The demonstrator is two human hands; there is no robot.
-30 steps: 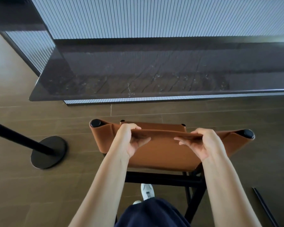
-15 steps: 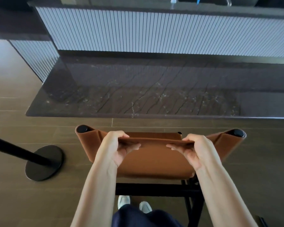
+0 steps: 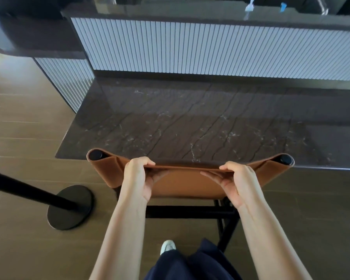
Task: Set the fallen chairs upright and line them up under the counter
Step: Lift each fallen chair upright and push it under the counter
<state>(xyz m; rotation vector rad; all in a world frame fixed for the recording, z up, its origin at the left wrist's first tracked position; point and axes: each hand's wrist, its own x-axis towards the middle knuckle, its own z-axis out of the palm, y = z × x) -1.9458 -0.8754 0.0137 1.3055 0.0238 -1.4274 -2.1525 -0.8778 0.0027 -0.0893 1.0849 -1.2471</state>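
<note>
A chair (image 3: 187, 183) with a brown leather backrest and a black frame stands upright in front of me. Its backrest top meets the near edge of the dark marble counter (image 3: 190, 122). My left hand (image 3: 138, 176) grips the top edge of the backrest left of centre, fingers curled over it. My right hand (image 3: 237, 181) grips the same edge right of centre. The seat and the chair's front legs are hidden beneath the backrest and the counter.
A black post on a round base (image 3: 70, 207) stands on the wooden floor to the left of the chair. Behind the counter rises a white ribbed panel (image 3: 210, 49). My shoe (image 3: 167, 246) shows below, behind the chair's black crossbar (image 3: 190, 212).
The chair has moved forward with both hands on it; its backrest now reaches the counter's near edge, where a strip of floor lay between them before.
</note>
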